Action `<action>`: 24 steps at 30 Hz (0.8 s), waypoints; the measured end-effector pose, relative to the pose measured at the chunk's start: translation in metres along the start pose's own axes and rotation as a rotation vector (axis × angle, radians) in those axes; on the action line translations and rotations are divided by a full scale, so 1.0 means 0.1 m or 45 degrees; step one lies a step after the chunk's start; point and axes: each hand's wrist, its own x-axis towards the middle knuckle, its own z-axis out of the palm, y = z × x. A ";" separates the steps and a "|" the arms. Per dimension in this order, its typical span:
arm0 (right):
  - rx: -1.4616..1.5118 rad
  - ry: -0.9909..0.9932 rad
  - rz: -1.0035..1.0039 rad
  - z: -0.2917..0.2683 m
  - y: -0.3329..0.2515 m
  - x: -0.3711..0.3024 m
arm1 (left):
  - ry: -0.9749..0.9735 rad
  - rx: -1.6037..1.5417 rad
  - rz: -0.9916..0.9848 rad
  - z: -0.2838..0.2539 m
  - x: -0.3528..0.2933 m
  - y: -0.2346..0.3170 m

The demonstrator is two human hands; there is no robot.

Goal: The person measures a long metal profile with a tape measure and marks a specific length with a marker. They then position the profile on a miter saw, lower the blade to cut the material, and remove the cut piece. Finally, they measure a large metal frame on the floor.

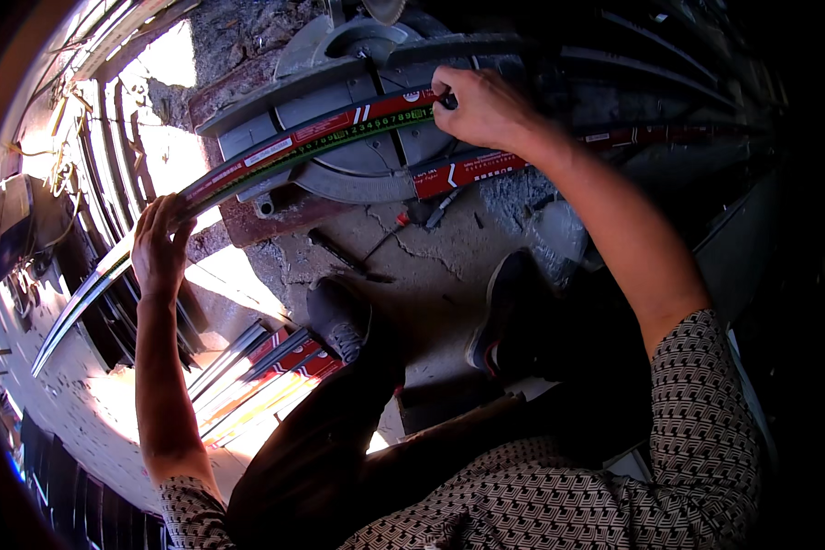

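Cracked, rough concrete (pixel 426 252) spreads below you. At twelve sits the grey metal saw base (pixel 348 181), its front rounded. Across it, your slender, red-faced strip (pixel 293 137) runs from nine toward twelve, a thin green tape blade (pixel 341 135) alongside. Your left hand (pixel 160 243) grips the strip before ten; your right hand (pixel 486 105) pinches something small and dark, unclear, past twelve.

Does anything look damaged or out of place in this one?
Yes: the concrete floor in front of the saw is cracked, and a thin red-ended tool and a dark tool lie loose on it, which looks untidy. The long red strip appears bowed, but that may only be the wide lens.
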 end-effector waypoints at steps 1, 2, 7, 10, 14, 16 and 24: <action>-0.025 0.011 0.019 0.01 0.00 0.00 | 0.003 0.008 0.001 0.00 0.00 0.01; -0.054 0.016 0.032 0.01 0.00 0.00 | 0.005 0.017 0.001 -0.01 0.01 0.02; -0.182 0.122 0.053 0.05 -0.01 0.00 | -0.008 0.040 -0.010 0.01 0.01 0.01; -0.219 0.163 0.129 0.07 -0.07 -0.02 | -0.014 0.033 -0.018 0.03 0.02 -0.02; -0.211 0.200 0.194 0.11 -0.10 -0.06 | -0.006 0.051 -0.020 0.04 0.02 0.00; -0.212 0.133 0.250 0.11 -0.16 -0.04 | 0.024 0.072 0.022 0.06 -0.01 -0.06; -0.256 0.102 0.223 0.10 -0.15 0.03 | 0.028 0.029 0.075 0.07 0.01 -0.09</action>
